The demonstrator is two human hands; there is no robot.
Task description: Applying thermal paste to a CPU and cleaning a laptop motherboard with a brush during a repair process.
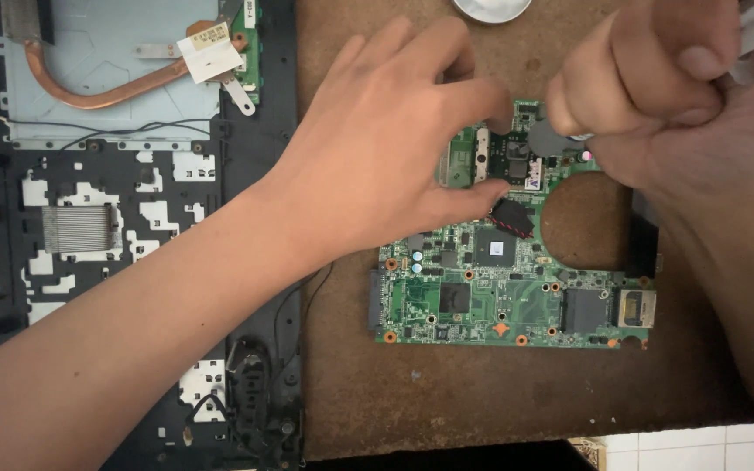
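— How do the arms lie?
— Left forearm runs over the laptop chassis (133,227); left hand (386,148) lies palm-down, fingers spread, pressing the green circuit board (499,279) on the brown table (447,401).
— And the right?
— Right hand (656,96) is curled tight above the board's top edge; what it pinches, I can't tell.

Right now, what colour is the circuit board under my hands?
Green, with small orange-ringed screw holes; the circuit board shows best in the head view, between the left hand and the right hand.
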